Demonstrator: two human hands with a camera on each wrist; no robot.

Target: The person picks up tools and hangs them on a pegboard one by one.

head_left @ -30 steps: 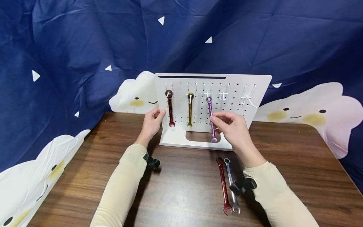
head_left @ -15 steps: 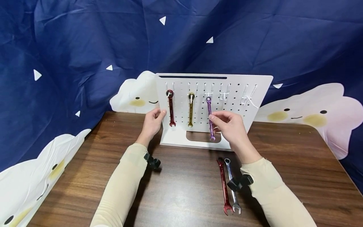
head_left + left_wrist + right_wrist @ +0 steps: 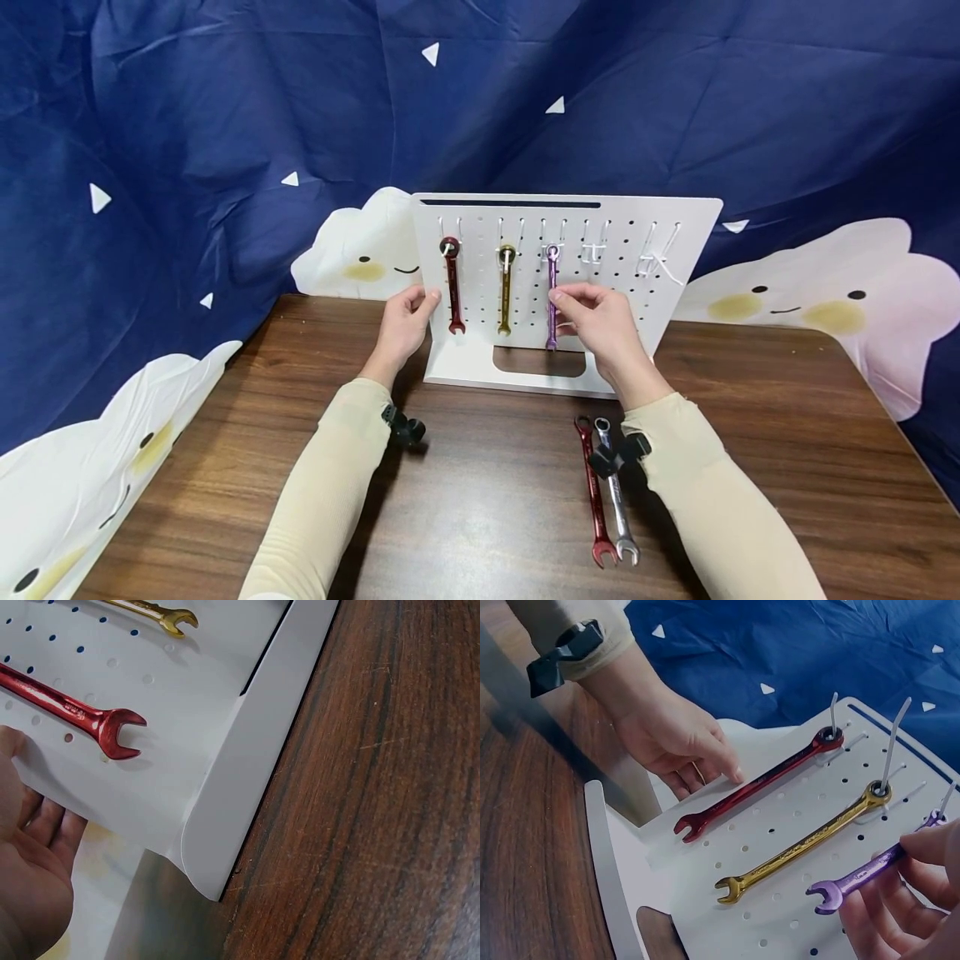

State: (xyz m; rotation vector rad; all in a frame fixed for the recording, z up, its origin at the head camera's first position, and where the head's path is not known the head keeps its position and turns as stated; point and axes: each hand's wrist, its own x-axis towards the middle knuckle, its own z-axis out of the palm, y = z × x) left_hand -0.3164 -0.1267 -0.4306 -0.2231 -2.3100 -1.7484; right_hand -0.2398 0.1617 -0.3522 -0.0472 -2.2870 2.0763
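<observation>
My right hand (image 3: 597,323) pinches a purple combination wrench (image 3: 855,883) by its shaft, thumb in front. The wrench's ring end is at a hook of the white pegboard (image 3: 480,292), and its forked end points down. With thumb and fingers, my left hand (image 3: 405,325) grips the board's left edge. Beside that hand a red wrench (image 3: 453,292) hangs from a hook by its ring, also seen in the left wrist view. Between the red and purple ones hangs a gold wrench (image 3: 802,844).
Two more wrenches, one red (image 3: 593,500) and one silver (image 3: 619,517), lie side by side on the wooden table (image 3: 480,500) near my right forearm. Bare white hooks (image 3: 592,252) stick out on the board's right part. A blue curtain (image 3: 480,100) hangs behind.
My right hand has moved up and slightly left with the purple wrench, which now hangs nearly straight, its ring higher at the hook. The left hand stays on the board's edge.
</observation>
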